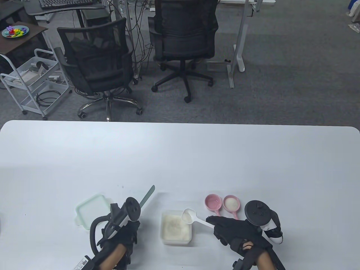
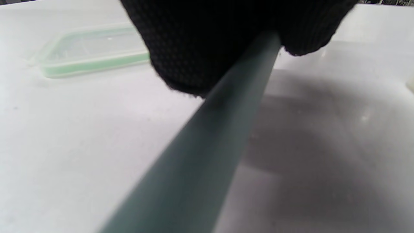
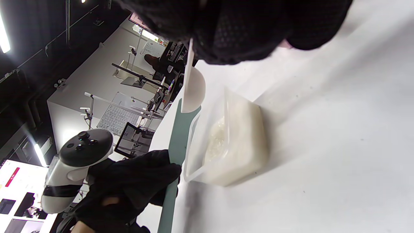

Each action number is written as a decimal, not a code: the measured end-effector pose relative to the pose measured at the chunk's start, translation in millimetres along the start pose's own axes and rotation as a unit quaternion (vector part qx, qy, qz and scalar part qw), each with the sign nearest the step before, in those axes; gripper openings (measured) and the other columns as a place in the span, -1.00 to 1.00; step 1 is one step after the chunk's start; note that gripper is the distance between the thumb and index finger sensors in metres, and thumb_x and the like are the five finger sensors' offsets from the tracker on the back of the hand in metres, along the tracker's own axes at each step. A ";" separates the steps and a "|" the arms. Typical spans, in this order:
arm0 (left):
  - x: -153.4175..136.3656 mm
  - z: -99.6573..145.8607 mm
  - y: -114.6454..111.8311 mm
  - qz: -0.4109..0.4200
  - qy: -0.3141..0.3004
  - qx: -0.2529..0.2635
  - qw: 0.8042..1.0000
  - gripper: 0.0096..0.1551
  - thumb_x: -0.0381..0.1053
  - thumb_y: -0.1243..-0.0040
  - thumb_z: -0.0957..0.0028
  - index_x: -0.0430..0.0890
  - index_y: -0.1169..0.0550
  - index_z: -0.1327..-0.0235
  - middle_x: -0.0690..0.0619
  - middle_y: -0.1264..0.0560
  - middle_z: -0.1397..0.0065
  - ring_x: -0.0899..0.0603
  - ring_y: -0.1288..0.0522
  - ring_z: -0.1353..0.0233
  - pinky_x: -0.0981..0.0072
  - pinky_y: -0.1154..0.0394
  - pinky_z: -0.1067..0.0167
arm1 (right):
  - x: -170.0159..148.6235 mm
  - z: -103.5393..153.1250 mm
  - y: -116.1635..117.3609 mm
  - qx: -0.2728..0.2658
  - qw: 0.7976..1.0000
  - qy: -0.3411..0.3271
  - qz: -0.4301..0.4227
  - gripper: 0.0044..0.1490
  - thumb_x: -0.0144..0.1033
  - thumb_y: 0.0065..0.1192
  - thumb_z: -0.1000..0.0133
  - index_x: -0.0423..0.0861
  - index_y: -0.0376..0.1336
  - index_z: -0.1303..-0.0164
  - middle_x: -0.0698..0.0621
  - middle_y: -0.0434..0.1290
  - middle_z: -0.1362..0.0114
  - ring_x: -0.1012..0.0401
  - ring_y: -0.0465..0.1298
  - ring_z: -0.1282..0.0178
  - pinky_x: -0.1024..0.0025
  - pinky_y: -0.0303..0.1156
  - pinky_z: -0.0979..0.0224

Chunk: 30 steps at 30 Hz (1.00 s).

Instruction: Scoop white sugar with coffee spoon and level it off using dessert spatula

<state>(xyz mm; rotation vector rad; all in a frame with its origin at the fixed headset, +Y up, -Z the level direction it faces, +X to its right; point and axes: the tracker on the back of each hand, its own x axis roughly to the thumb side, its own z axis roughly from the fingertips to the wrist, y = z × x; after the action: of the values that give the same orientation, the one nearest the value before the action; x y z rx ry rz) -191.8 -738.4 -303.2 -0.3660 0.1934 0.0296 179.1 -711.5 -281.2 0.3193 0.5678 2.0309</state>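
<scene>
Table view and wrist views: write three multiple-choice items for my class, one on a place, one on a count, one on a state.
1. Where does the green-rimmed lid lie?
A. on the sugar container
B. on the table, left of the left hand
C. under the pink dishes

2. How many small pink dishes stand beside the right hand?
A. one
B. two
C. four

3. What does the left hand do?
A. grips the dessert spatula
B. lies flat and idle
C. holds the coffee spoon

Answers: 1 B, the lid sits apart from the open sugar container; 2 B, two are side by side; 3 A, fingers wrap the spatula's handle.
</scene>
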 end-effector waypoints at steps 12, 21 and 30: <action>1.0 -2.8 -6.5 -0.023 0.022 -0.022 0.999 -0.28 0.29 -0.37 -0.02 0.07 -0.48 -0.42 0.07 -0.63 -0.30 -0.02 -0.81 -0.03 0.51 -0.80 0.13 | 0.3 -1.2 2.1 0.006 1.000 0.003 0.003 -0.35 -0.38 0.13 -0.26 -0.32 0.20 -0.55 -0.16 0.52 -0.13 0.05 0.52 0.12 -0.16 0.34 -0.38; 5.9 25.8 16.4 0.026 -0.077 0.125 0.989 0.07 0.58 0.03 0.07 0.24 0.07 -0.64 0.01 0.10 -0.79 -0.36 -0.02 -0.76 -0.32 -0.11 -0.58 | 0.3 -2.3 3.8 0.013 1.000 -0.001 -0.004 -0.34 -0.38 0.15 -0.26 -0.32 0.20 -0.56 -0.16 0.51 -0.14 0.04 0.52 0.11 -0.17 0.33 -0.38; 20.7 34.4 11.2 -0.030 -0.136 0.154 0.978 0.12 0.62 0.09 0.10 0.31 0.21 -0.63 0.04 0.38 -0.77 -0.40 0.33 -0.76 -0.49 0.21 -0.54 | -4.4 -2.9 -1.8 -0.011 0.999 -0.009 -0.042 -0.33 -0.40 0.19 -0.24 -0.31 0.19 -0.56 -0.17 0.50 -0.16 0.03 0.51 0.09 -0.18 0.32 -0.40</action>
<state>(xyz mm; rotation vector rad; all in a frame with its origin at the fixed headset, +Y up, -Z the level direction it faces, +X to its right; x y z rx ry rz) -165.9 -715.8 -279.6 -0.0561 -0.0854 -0.0096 181.4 -715.3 -284.6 0.2956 0.5398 1.9509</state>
